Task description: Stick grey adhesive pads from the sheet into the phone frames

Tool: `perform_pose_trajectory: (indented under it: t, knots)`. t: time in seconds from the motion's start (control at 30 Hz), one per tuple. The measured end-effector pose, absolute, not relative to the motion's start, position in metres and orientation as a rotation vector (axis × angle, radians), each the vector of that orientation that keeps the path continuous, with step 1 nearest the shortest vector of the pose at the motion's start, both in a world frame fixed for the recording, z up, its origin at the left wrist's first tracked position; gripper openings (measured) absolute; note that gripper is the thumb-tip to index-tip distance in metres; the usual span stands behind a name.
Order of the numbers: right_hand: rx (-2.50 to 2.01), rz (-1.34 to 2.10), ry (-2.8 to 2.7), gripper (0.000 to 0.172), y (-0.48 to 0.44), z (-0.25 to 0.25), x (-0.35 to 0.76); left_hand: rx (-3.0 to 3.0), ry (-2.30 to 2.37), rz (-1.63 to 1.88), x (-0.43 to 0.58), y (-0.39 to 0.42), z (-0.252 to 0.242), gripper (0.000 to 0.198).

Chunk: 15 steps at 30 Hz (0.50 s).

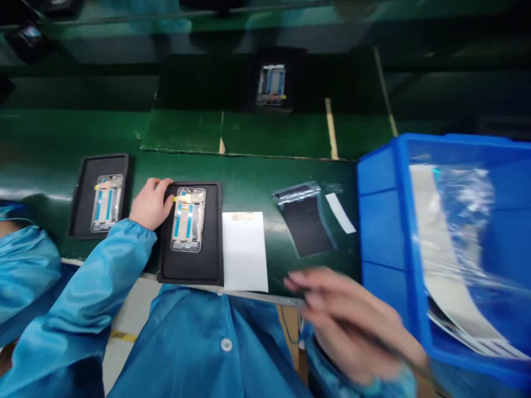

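My left hand [152,203] grips the upper left edge of a black foam tray [213,237], thumb over the rim beside a phone frame [188,220]. The frame lies face up in the tray, with blue strips and a small yellow tab. A white sheet [244,254] touches the tray's right side. My right hand [344,315], smeared by motion, is over the bench's front edge. Its fingers are closed on a thin dark tool [388,347] that points down to the right; its exact kind is blurred. Above that hand lies a black sheet in clear film [309,224].
A blue bin [381,221] with clear film and pale strips stands at right. A white strip [340,213] lies beside it. Another tray [78,207] with a phone frame sits left, near a co-worker's sleeve [29,265]. A third tray [292,83] is on the raised green board [186,130].
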State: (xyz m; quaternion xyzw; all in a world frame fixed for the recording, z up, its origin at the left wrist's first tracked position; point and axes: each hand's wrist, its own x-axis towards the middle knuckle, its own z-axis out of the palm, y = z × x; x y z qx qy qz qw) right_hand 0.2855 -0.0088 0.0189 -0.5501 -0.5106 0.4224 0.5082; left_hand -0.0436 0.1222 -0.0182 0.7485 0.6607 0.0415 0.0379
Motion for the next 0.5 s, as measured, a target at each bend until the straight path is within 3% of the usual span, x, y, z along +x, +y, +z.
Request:
perform_pose_trajectory:
  t: [0.13,0.27,0.5]
  knots:
    - [-1.411,0.881,-1.074,0.017,0.011,-0.022,0.302,2.534,1.821,0.277,-0.001,0.117,-0.012,0.036]
    - [-1.436,1.020,-1.052,0.023,0.046,-0.061,0.296,2.627,1.303,0.259,0.067,0.107,-0.019,0.021]
    - [-1.465,1.054,-1.097,0.018,0.064,-0.073,0.291,2.661,1.370,0.133,0.114,0.101,-0.044,0.016]
